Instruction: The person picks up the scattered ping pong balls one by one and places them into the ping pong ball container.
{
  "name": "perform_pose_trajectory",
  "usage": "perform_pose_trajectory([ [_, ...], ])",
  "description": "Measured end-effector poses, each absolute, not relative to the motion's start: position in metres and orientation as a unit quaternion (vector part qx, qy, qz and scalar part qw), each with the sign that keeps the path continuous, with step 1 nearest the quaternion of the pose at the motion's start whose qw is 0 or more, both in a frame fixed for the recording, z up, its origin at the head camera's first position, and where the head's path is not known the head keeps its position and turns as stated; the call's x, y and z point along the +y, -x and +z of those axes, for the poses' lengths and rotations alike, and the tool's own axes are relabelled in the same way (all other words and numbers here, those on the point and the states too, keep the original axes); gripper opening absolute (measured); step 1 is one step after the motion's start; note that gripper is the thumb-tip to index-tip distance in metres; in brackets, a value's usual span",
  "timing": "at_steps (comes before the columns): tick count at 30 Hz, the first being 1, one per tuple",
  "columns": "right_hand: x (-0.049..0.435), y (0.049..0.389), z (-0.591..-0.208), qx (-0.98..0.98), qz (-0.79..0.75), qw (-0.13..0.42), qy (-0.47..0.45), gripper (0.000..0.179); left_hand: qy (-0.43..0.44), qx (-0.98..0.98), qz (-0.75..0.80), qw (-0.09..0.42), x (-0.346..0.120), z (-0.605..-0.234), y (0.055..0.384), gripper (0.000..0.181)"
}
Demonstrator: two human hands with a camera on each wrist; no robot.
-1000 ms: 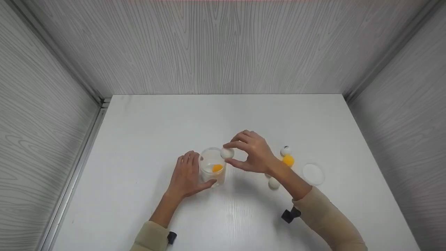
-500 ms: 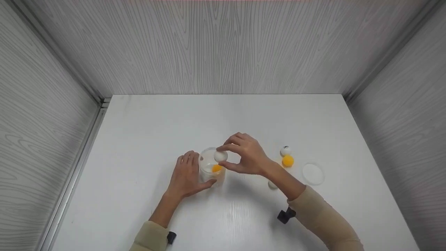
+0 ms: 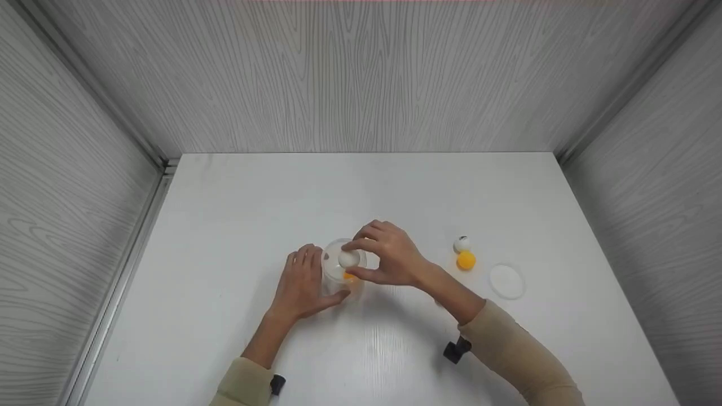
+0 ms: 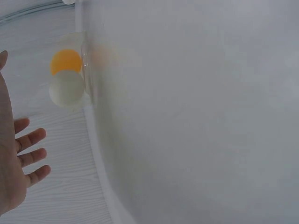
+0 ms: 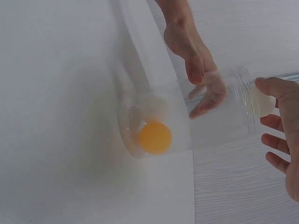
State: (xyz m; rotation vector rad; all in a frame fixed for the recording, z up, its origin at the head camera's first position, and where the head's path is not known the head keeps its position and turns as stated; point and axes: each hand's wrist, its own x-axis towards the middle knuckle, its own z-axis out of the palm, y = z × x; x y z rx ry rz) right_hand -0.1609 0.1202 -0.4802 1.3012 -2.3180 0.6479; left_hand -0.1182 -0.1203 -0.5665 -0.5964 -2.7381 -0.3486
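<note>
A clear plastic jar [image 5: 210,133] stands upright on the table, its mouth uncovered. Round its side my left hand [image 3: 300,282] holds it, thumb in front and fingers at the left and back. Between thumb and index finger my right hand [image 3: 389,256] pinches a white ping-pong ball [image 3: 348,259] right at the jar's mouth. Through the wall at the bottom show an orange ping-pong ball [image 5: 155,137] and a white ping-pong ball [image 4: 67,88] beside it.
To the right lie a white ball with a dark print [image 3: 462,243] and an orange ball [image 3: 466,260], touching. Further right is a round translucent lid [image 3: 507,281]. My right forearm hides most of another ball. Grey wood-grain panels [image 3: 350,79] enclose the white table [image 3: 254,192].
My right hand has moved left and slightly toward me, carrying the white ping-pong ball from beside the rim to over the jar's mouth. My left hand and the jar have stayed put.
</note>
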Motion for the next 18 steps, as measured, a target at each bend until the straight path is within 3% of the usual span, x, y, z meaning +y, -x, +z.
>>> perform_pose_trajectory([
  [18,0.1174,0.1621,-0.4842,-0.840,0.222,0.175,-0.464,0.035,0.210,-0.958,-0.129,0.147,-0.1209,-0.5645,0.1186,0.093],
])
